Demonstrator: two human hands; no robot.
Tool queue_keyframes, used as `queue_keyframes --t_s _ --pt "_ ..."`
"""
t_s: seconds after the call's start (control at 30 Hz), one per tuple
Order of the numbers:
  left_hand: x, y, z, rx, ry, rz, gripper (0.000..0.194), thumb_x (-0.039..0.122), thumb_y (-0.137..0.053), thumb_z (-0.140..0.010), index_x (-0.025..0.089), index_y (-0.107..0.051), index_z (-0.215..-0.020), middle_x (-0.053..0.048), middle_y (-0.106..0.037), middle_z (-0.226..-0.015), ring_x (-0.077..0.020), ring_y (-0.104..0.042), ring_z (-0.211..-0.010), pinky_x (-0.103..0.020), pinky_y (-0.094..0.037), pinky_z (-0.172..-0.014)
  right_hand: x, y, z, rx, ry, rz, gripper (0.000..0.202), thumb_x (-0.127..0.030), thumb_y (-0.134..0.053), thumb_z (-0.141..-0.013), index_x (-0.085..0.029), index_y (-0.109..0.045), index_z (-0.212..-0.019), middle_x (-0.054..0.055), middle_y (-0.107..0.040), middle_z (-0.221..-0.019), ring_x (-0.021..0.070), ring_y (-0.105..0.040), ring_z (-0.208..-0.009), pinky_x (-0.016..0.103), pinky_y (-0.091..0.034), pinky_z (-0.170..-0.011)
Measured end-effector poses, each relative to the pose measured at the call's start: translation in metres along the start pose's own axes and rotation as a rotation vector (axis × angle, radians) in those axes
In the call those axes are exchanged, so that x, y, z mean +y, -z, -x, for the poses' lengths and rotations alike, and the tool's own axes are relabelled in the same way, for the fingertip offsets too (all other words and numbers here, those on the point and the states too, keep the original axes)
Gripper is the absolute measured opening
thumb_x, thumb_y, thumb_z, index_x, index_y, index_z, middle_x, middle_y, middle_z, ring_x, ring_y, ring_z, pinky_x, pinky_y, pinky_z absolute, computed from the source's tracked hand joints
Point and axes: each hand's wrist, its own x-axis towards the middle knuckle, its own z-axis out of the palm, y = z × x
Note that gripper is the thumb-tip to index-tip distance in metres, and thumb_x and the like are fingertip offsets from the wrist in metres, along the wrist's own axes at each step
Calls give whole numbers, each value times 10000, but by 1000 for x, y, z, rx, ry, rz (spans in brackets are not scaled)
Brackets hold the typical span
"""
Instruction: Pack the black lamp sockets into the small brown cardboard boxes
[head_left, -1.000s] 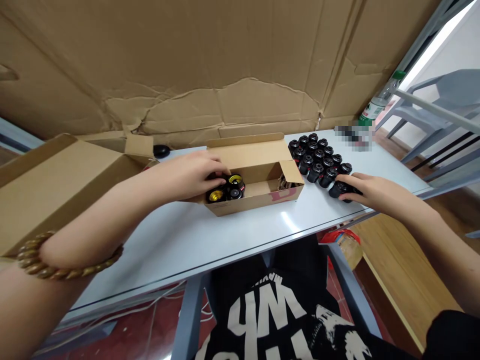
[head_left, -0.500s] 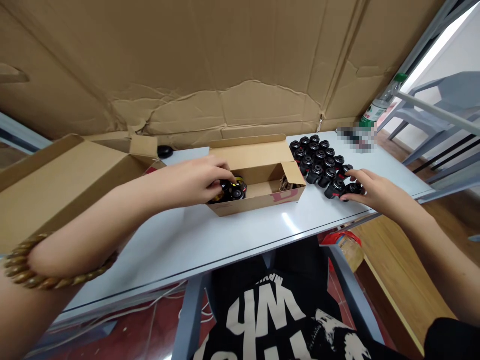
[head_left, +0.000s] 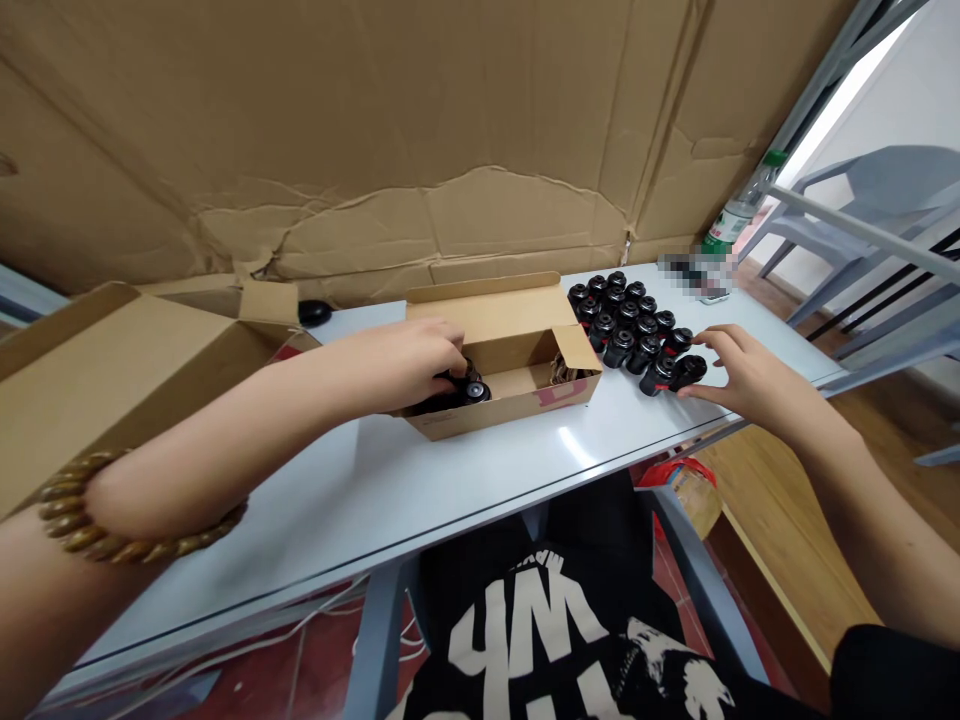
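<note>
Over the left end of the long open cardboard box (head_left: pixel 517 402), my left hand (head_left: pixel 427 365) has its fingers curled down on dark pieces inside. Its fingertips are partly hidden and seem closed round a small black cylinder; another black cylinder (head_left: pixel 477 392) shows its round top beside them. At the right, my right hand (head_left: pixel 739 370) holds thumb and fingers apart around the near right corner of a group of small black cylinders (head_left: pixel 626 345) with shiny rims and red marks. The corner black cylinder (head_left: pixel 687 371) leans slightly between the open fingers, with no firm grip visible.
Brown coiled material (head_left: pixel 564 370) lies in the box's right end. A larger open carton (head_left: pixel 142 370) stands left, with a black mouse-like object (head_left: pixel 314 312) behind it. A green-capped bottle (head_left: pixel 739 210) stands at the back right. The table's front edge (head_left: pixel 480 513) runs near my lap.
My left fingers have moved over the pieces in the box, covering the yellow ring seen before. My right fingers have spread and drawn slightly away from the corner cylinder. The view has shifted a little.
</note>
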Motion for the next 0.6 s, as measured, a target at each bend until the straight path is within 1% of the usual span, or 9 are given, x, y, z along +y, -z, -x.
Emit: queue_keyframes --t_s 0.07,0.1,0.17,0.27,0.4,0.47,0.53,0.6 --pt "0 2 0 -7 -17 40 151 210 -696 -891 277 -816 -829 -71 -706 -949 -262 -657 -914 -364 -482 -786 -7 0 4 61 51 36 670 -701 -694 -970 -227 -602 -1436 255 -630 -1440 476 -651 -1327 654 -604 -1058" --pt "0 3 1 -14 -29 64 161 216 -680 -904 269 -807 -819 -72 -704 -943 -259 -658 -905 -366 -486 -791 -9 -1 5 75 63 44 645 -689 -690 -978 -231 -610 -1425 260 -620 -1448 485 -626 -1359 671 -594 -1073" --pt "-1 6 4 -21 -65 106 198 243 -642 -937 257 -792 -808 -72 -697 -929 -252 -651 -891 -372 -493 -796 -10 -7 5 68 72 21 544 -642 -670 -1005 -249 -635 -1380 252 -618 -1427 471 -636 -1337 672 -603 -1065" --pt "-2 14 10 19 -94 130 256 288 -590 -978 251 -784 -815 -73 -695 -901 -245 -635 -873 -377 -494 -784 -5 -17 0 42 90 -55 401 -559 -633 -1039 -262 -661 -1306 224 -630 -1356 431 -677 -1264 647 -614 -1069" --pt "-4 29 21 79 -68 132 310 402 -586 -1029 266 -807 -857 -86 -725 -892 -255 -645 -872 -373 -504 -771 1 -27 -6 66 86 -80 340 -499 -620 -1051 -250 -668 -1277 219 -633 -1346 411 -691 -1244 624 -617 -1080" --pt "-4 38 29 171 -87 109 349 424 -554 -1072 272 -813 -894 -79 -746 -920 -245 -648 -879 -364 -513 -782 0 -26 -6 74 86 -57 358 -487 -643 -1043 -237 -671 -1297 230 -636 -1364 422 -675 -1272 632 -609 -1087" --pt "0 47 37 356 -181 56 364 418 -545 -1108 271 -802 -896 -52 -749 -909 -207 -637 -834 -329 -499 -734 -4 -18 -2 98 76 -31 388 -495 -675 -1027 -229 -680 -1310 238 -634 -1388 443 -652 -1306 663 -594 -1089" --pt "8 54 41 560 -305 8 302 401 -612 -1111 272 -793 -906 -21 -743 -888 -167 -624 -784 -292 -467 -659 -16 -6 2 167 47 -58 408 -510 -712 -1009 -229 -691 -1305 233 -631 -1410 451 -640 -1320 688 -575 -1095"
